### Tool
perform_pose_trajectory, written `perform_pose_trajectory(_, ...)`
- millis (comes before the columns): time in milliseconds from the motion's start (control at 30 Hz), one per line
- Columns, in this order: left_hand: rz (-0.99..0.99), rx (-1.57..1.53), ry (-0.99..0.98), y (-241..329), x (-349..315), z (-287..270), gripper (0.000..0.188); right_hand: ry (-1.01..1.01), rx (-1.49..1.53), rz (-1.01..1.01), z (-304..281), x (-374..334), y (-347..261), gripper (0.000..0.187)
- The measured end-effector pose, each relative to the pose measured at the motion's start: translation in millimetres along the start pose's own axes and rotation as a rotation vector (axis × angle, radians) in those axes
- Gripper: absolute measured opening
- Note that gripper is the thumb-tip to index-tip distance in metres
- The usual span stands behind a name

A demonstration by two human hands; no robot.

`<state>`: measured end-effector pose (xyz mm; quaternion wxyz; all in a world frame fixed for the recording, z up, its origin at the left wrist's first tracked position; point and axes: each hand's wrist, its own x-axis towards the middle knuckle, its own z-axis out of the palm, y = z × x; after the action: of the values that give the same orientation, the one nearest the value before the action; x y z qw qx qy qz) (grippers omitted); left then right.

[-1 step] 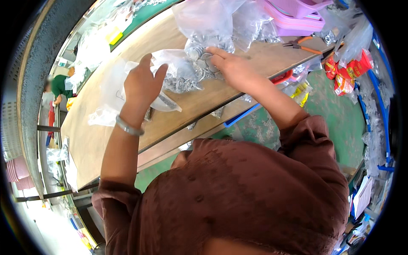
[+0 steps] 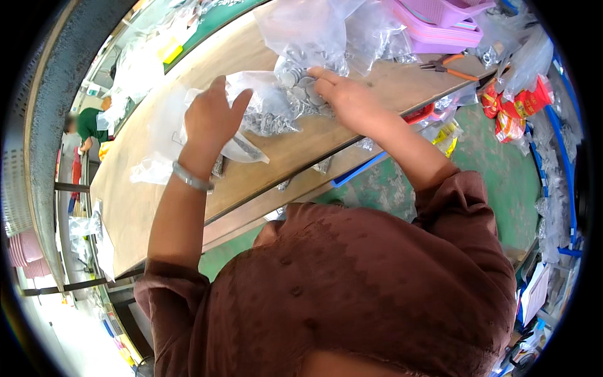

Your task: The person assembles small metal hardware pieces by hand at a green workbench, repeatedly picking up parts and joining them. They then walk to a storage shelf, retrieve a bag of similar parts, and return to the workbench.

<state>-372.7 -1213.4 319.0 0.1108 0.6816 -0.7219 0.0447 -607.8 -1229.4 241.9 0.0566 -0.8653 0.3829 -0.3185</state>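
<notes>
My left hand (image 2: 210, 122) is raised over a clear plastic bag (image 2: 164, 144) lying flat on the wooden table, its thumb and fingers apart with nothing seen between them. Beside it, small silvery metal parts (image 2: 270, 124) lie in and around another clear bag (image 2: 257, 81). My right hand (image 2: 353, 105) reaches to a loose pile of round, flat grey discs (image 2: 304, 94), its front fingers stretched out and touching the pile's edge. Its thumb is hidden. Behind the discs sits a larger clear bag (image 2: 301, 28) with more discs at its bottom.
Pliers with orange handles (image 2: 449, 67) and stacked pink-purple baskets (image 2: 440, 31) are on the table's right part. Blue racking (image 2: 568, 182) with plastic bags stands right of the green floor (image 2: 490, 169). A person in green (image 2: 91, 125) is at the far left.
My left hand has shifted very slightly to the right and up. My right hand stays at the discs, with almost no movement.
</notes>
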Motion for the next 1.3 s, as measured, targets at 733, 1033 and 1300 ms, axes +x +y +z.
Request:
perform_pose_trajectory(733, 0.011, -0.191, -0.098, -11.9, 40.7, -1.8, 0.015, 0.181, 0.285, 0.152, -5.4, -5.7, 57.5, 0.009)
perform_pose_trajectory(1033, 0.069, -0.182, -0.06, -10.2, 49.2, -10.2, 0.016, 0.197, 0.372, 0.204, -4.5, -8.4, 61.2, 0.008)
perform_pose_trajectory(1300, 0.375, -0.165, 0.137, 2.1, 72.0, -48.0, 0.018, 0.249, 0.394, 0.199, -0.3, -8.4, 65.7, 0.009)
